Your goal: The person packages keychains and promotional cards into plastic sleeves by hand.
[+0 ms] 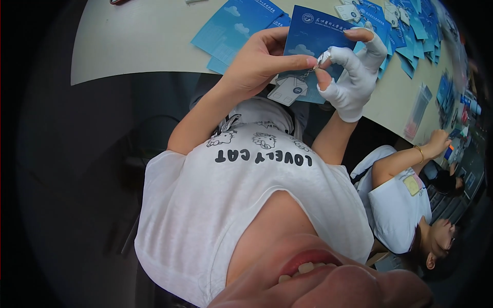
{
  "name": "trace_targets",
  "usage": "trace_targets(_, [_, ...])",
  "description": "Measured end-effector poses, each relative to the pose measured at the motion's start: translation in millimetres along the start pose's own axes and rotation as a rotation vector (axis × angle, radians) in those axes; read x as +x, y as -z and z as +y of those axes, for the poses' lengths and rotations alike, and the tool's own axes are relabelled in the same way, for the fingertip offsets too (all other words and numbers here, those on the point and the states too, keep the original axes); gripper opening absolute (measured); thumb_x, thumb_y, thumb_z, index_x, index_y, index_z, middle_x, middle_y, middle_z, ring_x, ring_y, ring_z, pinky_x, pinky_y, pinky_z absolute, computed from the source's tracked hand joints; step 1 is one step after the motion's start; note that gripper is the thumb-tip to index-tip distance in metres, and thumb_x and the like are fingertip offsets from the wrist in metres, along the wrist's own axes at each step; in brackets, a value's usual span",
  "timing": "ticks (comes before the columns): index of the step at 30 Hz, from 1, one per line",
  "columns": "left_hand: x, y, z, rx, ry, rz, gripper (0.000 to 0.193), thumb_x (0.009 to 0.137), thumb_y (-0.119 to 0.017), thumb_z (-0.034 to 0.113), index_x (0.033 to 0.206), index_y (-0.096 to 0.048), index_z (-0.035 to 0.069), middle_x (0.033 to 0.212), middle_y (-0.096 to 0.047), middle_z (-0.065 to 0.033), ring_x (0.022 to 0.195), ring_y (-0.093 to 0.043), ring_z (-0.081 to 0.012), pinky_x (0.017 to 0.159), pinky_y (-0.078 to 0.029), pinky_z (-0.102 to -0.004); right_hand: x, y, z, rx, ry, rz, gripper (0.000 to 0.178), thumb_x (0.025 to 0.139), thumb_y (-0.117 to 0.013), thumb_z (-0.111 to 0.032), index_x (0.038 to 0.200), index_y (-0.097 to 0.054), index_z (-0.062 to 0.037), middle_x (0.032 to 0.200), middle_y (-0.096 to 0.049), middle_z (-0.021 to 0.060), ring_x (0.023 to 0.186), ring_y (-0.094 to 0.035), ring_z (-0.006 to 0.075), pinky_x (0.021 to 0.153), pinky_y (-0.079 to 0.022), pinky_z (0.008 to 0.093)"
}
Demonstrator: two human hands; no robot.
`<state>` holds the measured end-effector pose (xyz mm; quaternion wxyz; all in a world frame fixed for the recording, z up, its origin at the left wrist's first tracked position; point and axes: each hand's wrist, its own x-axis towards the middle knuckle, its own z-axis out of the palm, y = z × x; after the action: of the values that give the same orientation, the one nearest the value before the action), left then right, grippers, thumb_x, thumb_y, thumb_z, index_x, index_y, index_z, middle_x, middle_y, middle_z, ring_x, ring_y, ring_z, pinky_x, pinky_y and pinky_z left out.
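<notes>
A blue card (314, 32) printed with clouds is held up over the table's near edge. My left hand (257, 64), bare, grips its left side, fingers behind and thumb across the front. The left thumb tip meets a small metal ring of the keychain (288, 91), whose white coat-shaped charm hangs by a short chain before the card's lower part. My right hand (354, 72) wears a white glove with some fingertips exposed. Its thumb and index finger pinch at the ring, and another fingertip rests near the card's upper right. The fingers hide most of the ring.
Blue cards (228, 28) lie on the pale table (133, 46) to the left. At the far right are a heap of similar cards (413, 38) and several charms (393, 14). A clear plastic bag (418, 110) lies near the right edge, where a co-worker (400, 200) sits.
</notes>
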<state>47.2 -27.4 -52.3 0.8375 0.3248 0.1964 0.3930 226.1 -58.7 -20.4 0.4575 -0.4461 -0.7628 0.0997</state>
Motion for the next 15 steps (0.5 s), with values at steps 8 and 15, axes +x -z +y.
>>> trace_targets(8, [1, 1, -8, 0.05, -0.096, 0.098, 0.031, 0.078, -0.072, 0.005, 0.108, -0.062, 0.002, 0.097, -0.067, -0.0055, 0.087, -0.064, -0.0118, 0.081, -0.051, -0.0261, -2, -9, 0, -0.03, -0.012, -0.022, 0.02, 0.061, -0.078, -0.017, 0.075, -0.066, -0.0094, 0.115, -0.043, 0.0073, 0.114, -0.044, 0.0264, 0.097, -0.032, 0.0408])
trace_targets(15, [2, 2, -17, 0.094, -0.257, 0.183, 0.027, 0.081, -0.071, 0.01, 0.105, -0.063, 0.002, 0.094, -0.067, -0.0045, 0.083, -0.063, -0.0088, 0.077, -0.051, -0.0233, -1, -13, -5, -0.14, -0.043, -0.032, 0.018, 0.068, -0.079, -0.017, 0.08, -0.067, -0.01, 0.12, -0.046, 0.0075, 0.115, -0.046, 0.0247, 0.097, -0.034, 0.0388])
